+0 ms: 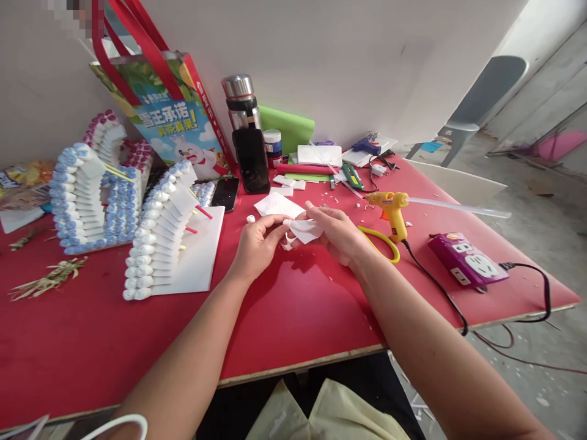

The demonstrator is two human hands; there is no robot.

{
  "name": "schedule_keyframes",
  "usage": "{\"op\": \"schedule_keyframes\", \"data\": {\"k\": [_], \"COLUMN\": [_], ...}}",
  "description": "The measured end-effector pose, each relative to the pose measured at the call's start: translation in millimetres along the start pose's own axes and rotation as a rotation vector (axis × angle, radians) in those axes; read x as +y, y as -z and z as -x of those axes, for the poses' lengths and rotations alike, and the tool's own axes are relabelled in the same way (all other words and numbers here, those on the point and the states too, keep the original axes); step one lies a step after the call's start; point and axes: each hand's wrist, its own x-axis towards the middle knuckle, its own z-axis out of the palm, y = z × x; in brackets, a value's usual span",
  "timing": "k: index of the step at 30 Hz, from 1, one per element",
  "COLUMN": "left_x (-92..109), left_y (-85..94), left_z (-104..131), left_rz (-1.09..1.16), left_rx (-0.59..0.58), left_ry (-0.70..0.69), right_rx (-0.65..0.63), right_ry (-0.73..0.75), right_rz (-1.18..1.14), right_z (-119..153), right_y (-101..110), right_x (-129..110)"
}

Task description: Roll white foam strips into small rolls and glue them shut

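Over the middle of the red table, my left hand (261,241) and my right hand (337,231) meet at a small sheet of thin white paper (308,230). The thumb and fingers of my left hand pinch its left edge. My right hand grips the other side, thumb on top. Another flat white sheet (277,205) lies just beyond my hands, and a small white rolled piece (251,219) rests to the left of it. Left of my hands stands a white curved model (158,235) of layered strips with rolled white tips, on a white board (202,256).
A yellow glue gun (389,211) with a clear glue stick lies to the right, its black cord running to a purple power strip (468,260). Behind are a steel flask (239,101), an upright phone (251,160) and a printed bag (165,116). A blue-and-white model (94,201) stands left.
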Motion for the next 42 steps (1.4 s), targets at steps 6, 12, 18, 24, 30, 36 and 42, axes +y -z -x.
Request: {"op": "schedule_keyframes", "data": {"k": [6,12,18,24,30,36,42], "left_x": [-3,-2,-5,-6,-1,-2,0], "left_y": [2.0,-0.5,1.4,3.7,1.8,2.6,0.7], "left_z": [-1,-1,-4,-6,-4,-3,-2], "left_rz": [-0.023,0.040,0.287,0.453,0.464,0.477,0.463], "left_rx": [0.004,0.026,0.072,0.056,0.008,-0.007,-0.027], "left_ry": [-0.021,0.043,0.230,0.414,0.434,0.458,0.436], "right_rx": [-0.007,-0.114,-0.101,0.143,0.225,0.239,0.245], "right_ry": [-0.077,-0.174,0.032,0.407,0.460,0.460,0.400], "right_rz": [0.013,-0.081,0.249,0.697,0.788,0.807,0.688], "right_z": [-2,0,1,-5,-5,-6,-7], "right_y": [3,7,6,2,4,4,3], "right_x": [2,1,0,13,13,14,14]}}
